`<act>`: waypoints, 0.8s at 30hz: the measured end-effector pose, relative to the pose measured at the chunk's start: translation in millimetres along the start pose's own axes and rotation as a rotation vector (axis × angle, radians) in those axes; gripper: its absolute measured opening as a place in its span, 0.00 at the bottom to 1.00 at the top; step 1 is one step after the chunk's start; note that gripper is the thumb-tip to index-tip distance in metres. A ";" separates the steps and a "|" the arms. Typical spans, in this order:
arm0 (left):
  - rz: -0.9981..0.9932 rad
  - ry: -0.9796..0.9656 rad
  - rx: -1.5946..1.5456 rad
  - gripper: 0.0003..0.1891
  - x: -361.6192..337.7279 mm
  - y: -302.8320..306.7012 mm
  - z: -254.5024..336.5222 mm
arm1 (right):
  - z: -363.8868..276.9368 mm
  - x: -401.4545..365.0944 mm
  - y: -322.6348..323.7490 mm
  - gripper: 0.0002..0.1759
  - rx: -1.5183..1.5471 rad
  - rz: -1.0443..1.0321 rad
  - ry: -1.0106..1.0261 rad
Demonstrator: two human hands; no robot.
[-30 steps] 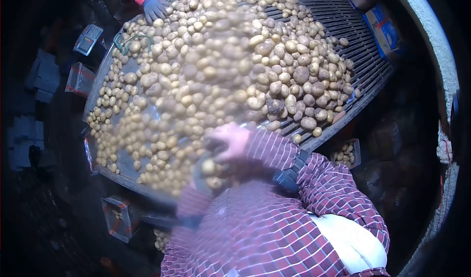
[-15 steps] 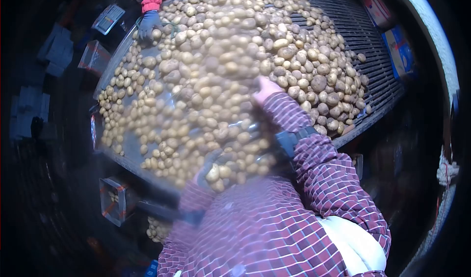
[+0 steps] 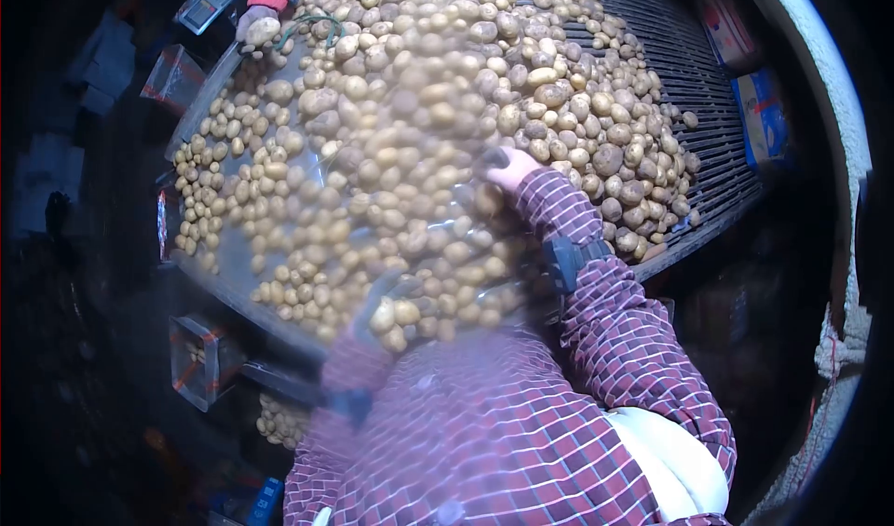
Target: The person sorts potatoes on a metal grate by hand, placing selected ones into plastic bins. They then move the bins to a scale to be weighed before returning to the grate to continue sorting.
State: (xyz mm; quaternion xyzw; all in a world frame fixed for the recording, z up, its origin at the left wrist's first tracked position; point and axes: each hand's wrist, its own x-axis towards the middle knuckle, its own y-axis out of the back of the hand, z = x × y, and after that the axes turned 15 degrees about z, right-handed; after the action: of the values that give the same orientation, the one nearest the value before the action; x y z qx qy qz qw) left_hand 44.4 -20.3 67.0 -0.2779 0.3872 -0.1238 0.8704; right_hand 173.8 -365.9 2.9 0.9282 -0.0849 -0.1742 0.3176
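A wide spread of potatoes covers the sorting table in front of me. My left hand, in a greyish glove, lies at the near edge with fingers apart beside a few pale potatoes; a smear on the view blurs it. Over the middle of the pile, my right hand reaches in with dark-covered fingers bent. A brownish potato is just below it. Whether those fingers grip anything is not clear.
At the far left edge, another person's gloved hand holds a potato. A slatted rack borders the pile on the right, with printed boxes beyond. Clear crates stand off the left side, near a scale.
My right hand has shifted slightly right, and its dark-covered fingers now show. The other person's hand has moved left, lifting a potato. The whole view has shifted slightly.
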 end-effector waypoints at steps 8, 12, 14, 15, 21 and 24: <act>0.013 0.131 -0.116 0.28 9.5 2.5 -4.7 | -38.7 -71.8 -12.5 0.31 -0.386 0.011 0.210; 0.031 0.092 -0.180 0.31 0.2 -8.2 5.5 | -34.8 -95.0 -28.6 0.28 -0.575 0.146 0.327; 0.039 0.098 -0.198 0.32 3.1 0.5 1.6 | -35.2 -93.5 -28.2 0.31 -0.162 0.074 0.133; 0.052 0.105 -0.204 0.32 3.9 3.4 1.0 | -24.9 -89.0 -30.8 0.32 0.181 0.006 -0.015; 0.043 0.081 -0.090 0.33 9.0 31.1 -22.9 | -42.5 -127.2 -46.8 0.25 0.109 -0.206 0.516; -0.014 0.118 -0.141 0.32 -16.9 21.1 -4.2 | -43.5 -136.4 -54.5 0.21 -0.208 -0.216 1.145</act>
State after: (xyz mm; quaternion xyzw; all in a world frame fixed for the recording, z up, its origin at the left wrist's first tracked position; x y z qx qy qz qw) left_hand 30.0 2.6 62.7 -0.3337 0.4434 -0.1185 0.8234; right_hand 66.6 -262.3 37.9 0.8419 0.2127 0.3156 0.3827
